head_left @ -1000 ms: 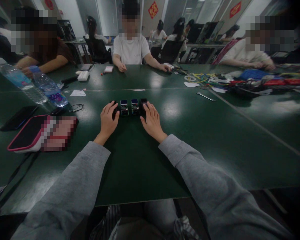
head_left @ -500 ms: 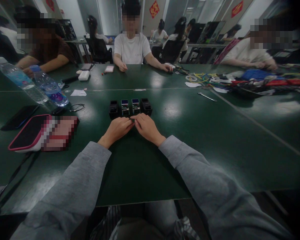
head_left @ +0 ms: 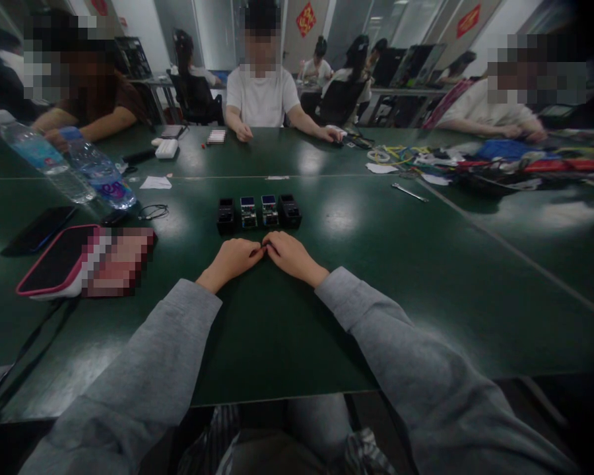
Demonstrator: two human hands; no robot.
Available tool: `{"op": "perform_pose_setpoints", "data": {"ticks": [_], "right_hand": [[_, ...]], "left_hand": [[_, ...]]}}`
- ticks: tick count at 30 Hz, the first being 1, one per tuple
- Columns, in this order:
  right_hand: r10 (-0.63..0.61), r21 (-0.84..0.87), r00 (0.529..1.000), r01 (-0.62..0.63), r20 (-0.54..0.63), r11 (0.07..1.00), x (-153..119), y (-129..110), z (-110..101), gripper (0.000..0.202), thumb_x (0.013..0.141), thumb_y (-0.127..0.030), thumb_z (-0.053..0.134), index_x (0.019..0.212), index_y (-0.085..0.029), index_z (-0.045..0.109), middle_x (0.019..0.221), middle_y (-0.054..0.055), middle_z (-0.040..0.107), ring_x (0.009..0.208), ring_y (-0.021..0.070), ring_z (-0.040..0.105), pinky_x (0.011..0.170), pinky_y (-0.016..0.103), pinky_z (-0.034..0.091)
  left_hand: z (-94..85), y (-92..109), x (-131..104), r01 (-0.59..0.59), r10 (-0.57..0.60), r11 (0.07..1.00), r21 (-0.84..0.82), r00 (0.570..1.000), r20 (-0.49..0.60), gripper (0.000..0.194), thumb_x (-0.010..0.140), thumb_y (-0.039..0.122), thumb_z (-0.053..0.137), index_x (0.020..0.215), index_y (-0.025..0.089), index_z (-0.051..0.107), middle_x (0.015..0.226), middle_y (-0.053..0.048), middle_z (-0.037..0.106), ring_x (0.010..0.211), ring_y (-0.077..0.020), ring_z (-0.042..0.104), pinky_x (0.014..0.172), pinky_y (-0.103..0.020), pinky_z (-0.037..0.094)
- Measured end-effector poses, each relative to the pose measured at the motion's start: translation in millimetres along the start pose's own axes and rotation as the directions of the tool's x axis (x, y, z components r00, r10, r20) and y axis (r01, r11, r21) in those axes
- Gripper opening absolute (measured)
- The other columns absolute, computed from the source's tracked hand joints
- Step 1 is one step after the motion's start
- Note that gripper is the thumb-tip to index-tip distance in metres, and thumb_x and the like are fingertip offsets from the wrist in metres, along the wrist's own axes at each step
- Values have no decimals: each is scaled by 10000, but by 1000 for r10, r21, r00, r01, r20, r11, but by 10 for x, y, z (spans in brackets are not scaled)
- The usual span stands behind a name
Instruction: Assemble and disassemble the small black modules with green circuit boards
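Observation:
My left hand [head_left: 233, 259] and my right hand [head_left: 293, 257] meet at the fingertips low over the green table [head_left: 277, 343]. Both have curled, closed fingers. A small dark bit shows where they touch, too small to name. Just beyond the fingers several small devices stand in a row. At its ends are a black box-like case [head_left: 226, 214] on the left and another black case [head_left: 290, 211] on the right. Between them sit two bare circuit boards with little screens, a left board [head_left: 248, 212] and a right board [head_left: 270, 211]. Neither hand touches the row.
To the left lie a red-rimmed case [head_left: 62, 260], a dark phone [head_left: 42, 229] and two water bottles, one with a blue cap [head_left: 99, 168]. A wrench [head_left: 410, 192] lies right of centre, before a cable heap [head_left: 499, 161]. Co-workers sit around, one opposite [head_left: 262, 92].
My joined hands have drawn slightly back toward me, away from the row of devices, and the fingers have curled in more. The devices have stayed in place.

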State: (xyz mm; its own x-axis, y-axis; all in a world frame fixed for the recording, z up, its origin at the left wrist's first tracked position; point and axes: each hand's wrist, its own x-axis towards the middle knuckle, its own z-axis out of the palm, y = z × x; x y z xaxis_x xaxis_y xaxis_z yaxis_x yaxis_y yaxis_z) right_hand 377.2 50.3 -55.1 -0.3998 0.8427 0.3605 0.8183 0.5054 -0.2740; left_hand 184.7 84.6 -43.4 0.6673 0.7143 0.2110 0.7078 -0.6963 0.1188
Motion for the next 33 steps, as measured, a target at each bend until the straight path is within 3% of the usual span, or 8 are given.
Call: {"op": "perform_pose_setpoints", "data": {"ticks": [4,6,10,14,17,21,29,33], "right_hand": [[-16,2,999,16,-49,1000,-1,-17,-39,223,979,-159,424,1082,-178,620,1026,79,621,978,217,564,883,362,484],[18,-35,987,-23,-159,999,6,2,-85,280,979,-157,403,1148,-187,625,1094,101,597,1054,238,546,933,391,483],[156,-92,909,-206,-387,974,23,185,-139,402,992,-223,423,1375,-243,542,1385,136,452,1290,304,440,1070,502,434],[261,-54,910,-293,-321,955,23,408,-72,462,988,-320,480,1449,-284,483,1520,135,349,1410,366,352,1110,609,392],[298,-24,918,-314,-263,949,18,457,-22,486,984,-326,489,1463,-247,470,1492,175,387,1357,368,446,1054,593,458],[323,20,891,-335,-318,942,19,443,-33,409,969,-282,483,1368,-223,551,1327,161,513,1162,309,593,935,497,548],[440,272,771,-349,-461,897,54,608,8,318,912,-335,547,1195,-191,574,1138,128,611,1013,249,623,909,430,535],[578,413,673,-413,-462,812,62,774,100,303,940,-399,503,1146,-179,538,1079,135,640,987,242,629,896,432,531]], "left_hand": [[4,-5,0,-9,9,1000,-10,1000,-7,379,992,394,433,809,212,711,761,-46,711,649,-173,620,565,-283,357],[0,-3,-1,-8,8,1000,-13,1000,-10,419,1001,420,411,788,209,702,743,-45,698,632,-164,604,555,-279,341],[-16,9,-6,-26,26,999,-34,1000,-10,454,1014,437,388,758,201,680,715,-40,675,603,-159,571,547,-282,325],[-23,13,-7,-29,28,998,-53,1000,-9,454,1016,437,388,750,197,667,710,-37,669,594,-153,559,550,-285,329],[-22,8,-4,-24,24,998,-56,1000,-7,460,1015,441,387,736,196,659,702,-36,664,586,-151,554,540,-284,318],[-26,2,-5,-30,30,997,-73,1000,-3,467,1016,445,384,725,189,645,680,-28,645,568,-133,536,537,-275,316],[-23,4,-11,-37,36,999,-31,999,-17,477,1014,454,370,721,192,641,679,-32,645,574,-133,521,529,-285,275],[-11,-9,-9,-30,30,998,-61,1000,1,479,1017,458,369,724,191,638,685,-33,644,570,-134,527,526,-279,295]]}}
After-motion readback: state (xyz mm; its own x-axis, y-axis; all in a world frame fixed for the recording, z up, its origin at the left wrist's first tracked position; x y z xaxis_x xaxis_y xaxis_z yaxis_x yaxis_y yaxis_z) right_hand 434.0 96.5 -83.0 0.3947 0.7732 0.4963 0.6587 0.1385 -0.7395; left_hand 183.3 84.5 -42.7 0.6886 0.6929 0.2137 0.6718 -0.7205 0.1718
